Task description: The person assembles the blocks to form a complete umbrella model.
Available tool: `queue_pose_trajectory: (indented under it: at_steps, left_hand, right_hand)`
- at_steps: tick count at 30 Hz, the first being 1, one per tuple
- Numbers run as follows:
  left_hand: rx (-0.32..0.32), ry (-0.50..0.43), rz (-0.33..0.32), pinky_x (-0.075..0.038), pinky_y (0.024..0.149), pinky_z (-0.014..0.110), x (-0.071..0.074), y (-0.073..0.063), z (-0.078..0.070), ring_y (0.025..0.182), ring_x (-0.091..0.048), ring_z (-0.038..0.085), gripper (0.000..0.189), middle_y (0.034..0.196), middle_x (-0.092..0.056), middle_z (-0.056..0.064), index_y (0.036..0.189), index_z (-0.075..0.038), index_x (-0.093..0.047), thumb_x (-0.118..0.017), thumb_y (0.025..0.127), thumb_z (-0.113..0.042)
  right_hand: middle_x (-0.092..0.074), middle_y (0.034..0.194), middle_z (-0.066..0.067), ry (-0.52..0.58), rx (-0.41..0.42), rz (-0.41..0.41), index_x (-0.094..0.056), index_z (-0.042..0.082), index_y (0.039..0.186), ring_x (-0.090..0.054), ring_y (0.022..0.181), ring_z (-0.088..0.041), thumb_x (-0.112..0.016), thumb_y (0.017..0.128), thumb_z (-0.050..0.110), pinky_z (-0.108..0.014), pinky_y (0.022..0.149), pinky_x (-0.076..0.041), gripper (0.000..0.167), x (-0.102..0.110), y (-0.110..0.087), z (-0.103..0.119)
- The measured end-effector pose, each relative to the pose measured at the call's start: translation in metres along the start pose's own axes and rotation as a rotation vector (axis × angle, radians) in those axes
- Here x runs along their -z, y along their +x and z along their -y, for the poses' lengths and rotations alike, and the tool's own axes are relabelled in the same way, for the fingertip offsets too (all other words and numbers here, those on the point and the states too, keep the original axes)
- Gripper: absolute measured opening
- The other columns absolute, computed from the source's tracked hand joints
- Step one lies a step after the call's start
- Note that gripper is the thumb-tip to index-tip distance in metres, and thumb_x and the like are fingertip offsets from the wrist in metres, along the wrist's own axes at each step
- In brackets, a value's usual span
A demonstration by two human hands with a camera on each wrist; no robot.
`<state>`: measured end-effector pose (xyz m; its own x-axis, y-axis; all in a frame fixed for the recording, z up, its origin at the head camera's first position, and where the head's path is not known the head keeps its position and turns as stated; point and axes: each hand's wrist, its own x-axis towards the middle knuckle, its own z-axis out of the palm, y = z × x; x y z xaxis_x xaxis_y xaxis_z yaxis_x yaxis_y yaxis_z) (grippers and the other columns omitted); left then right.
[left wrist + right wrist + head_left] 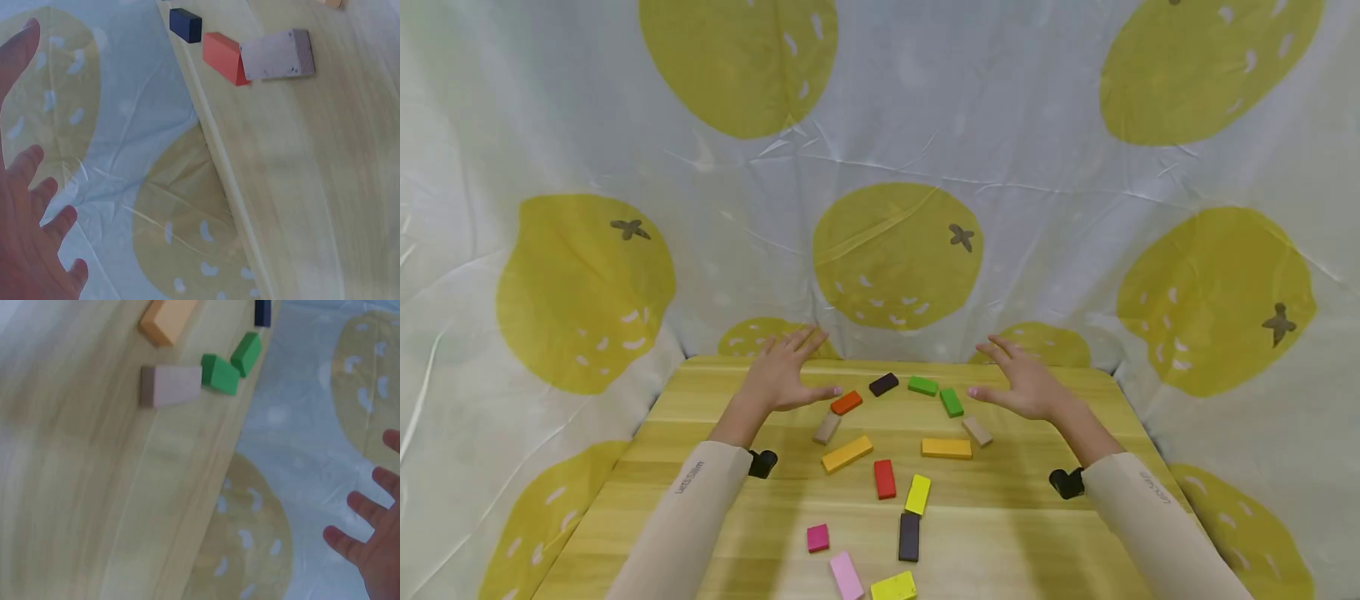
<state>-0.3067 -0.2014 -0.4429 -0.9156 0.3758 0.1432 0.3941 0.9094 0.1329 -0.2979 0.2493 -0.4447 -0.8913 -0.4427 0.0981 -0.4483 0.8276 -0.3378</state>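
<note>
Both hands hover over the far part of the wooden table with fingers spread and nothing in them. My left hand point(784, 373) is nearest to an orange-red block point(846, 403) and a bare wood block point(827, 428). My right hand point(1026, 385) is nearest to a green block point(951, 402) and a second bare wood block point(977, 431). Between the hands lie a black block point(883, 384) and another green block point(922, 385), part of an arch of blocks. Inside the arch are two orange blocks, the left one point(847, 454) tilted, the right one point(947, 448) level.
Closer in lie a red block point(885, 479), a yellow block point(918, 495), a dark block point(909, 537), a magenta block point(817, 538), a pink block point(847, 575) and another yellow block point(894, 587). A lemon-print cloth point(895, 158) hangs behind the table's far edge point(1037, 364).
</note>
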Motion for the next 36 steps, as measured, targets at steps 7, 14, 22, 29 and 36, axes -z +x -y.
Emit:
queue_pose_trajectory:
  at_steps: [7, 14, 22, 29, 36]
  left_hand:
    - [-0.058, -0.007, -0.092, -0.015, 0.127, 0.063, -0.006, -0.017, -0.005, 0.150, -0.036, 0.043, 0.098, 0.169, -0.029, 0.009, 0.164, -0.024, -0.031, -0.058, 0.086, -0.079]
    - [-0.090, -0.040, -0.131, -0.032, 0.119, 0.065, -0.017, -0.039, -0.019, 0.144, -0.045, 0.040, 0.087, 0.160, -0.046, 0.008, 0.157, -0.023, -0.046, -0.063, 0.087, -0.072]
    - [-0.120, -0.092, -0.144, -0.042, 0.113, 0.062, -0.041, -0.061, -0.045, 0.135, -0.056, 0.038, 0.073, 0.148, -0.059, 0.008, 0.147, -0.023, -0.059, -0.068, 0.088, -0.064]
    - [-0.081, -0.179, -0.136, -0.044, 0.112, 0.058, -0.064, -0.075, -0.066, 0.133, -0.058, 0.033, 0.067, 0.144, -0.063, 0.005, 0.144, -0.024, -0.062, -0.073, 0.088, -0.059]
    - [-0.049, -0.330, -0.114, -0.047, 0.110, 0.054, -0.091, -0.081, -0.086, 0.129, -0.060, 0.029, 0.061, 0.134, -0.068, 0.002, 0.137, -0.021, -0.068, -0.077, 0.087, -0.054]
  right_hand:
    - [-0.037, 0.163, -0.018, -0.038, 0.078, -0.050, -0.042, 0.012, 0.157, -0.046, 0.141, -0.048, -0.060, 0.098, 0.057, -0.069, 0.103, -0.046, 0.076, -0.016, -0.013, 0.018]
    - [-0.047, 0.156, -0.018, 0.010, 0.084, -0.066, -0.050, 0.009, 0.151, -0.048, 0.140, -0.045, -0.063, 0.100, 0.051, -0.065, 0.105, -0.047, 0.067, -0.042, -0.028, 0.032]
    - [-0.057, 0.145, -0.011, 0.110, 0.066, -0.029, -0.060, 0.011, 0.141, -0.056, 0.133, -0.036, -0.069, 0.099, 0.037, -0.056, 0.105, -0.052, 0.050, -0.084, -0.040, 0.051]
    - [-0.063, 0.137, -0.007, 0.205, 0.062, -0.020, -0.065, 0.011, 0.135, -0.061, 0.128, -0.031, -0.072, 0.097, 0.031, -0.053, 0.104, -0.053, 0.043, -0.112, -0.053, 0.072]
    - [-0.067, 0.127, -0.005, 0.225, 0.095, -0.012, -0.068, 0.009, 0.131, -0.066, 0.117, -0.025, -0.071, 0.097, 0.031, -0.048, 0.099, -0.056, 0.040, -0.132, -0.055, 0.078]
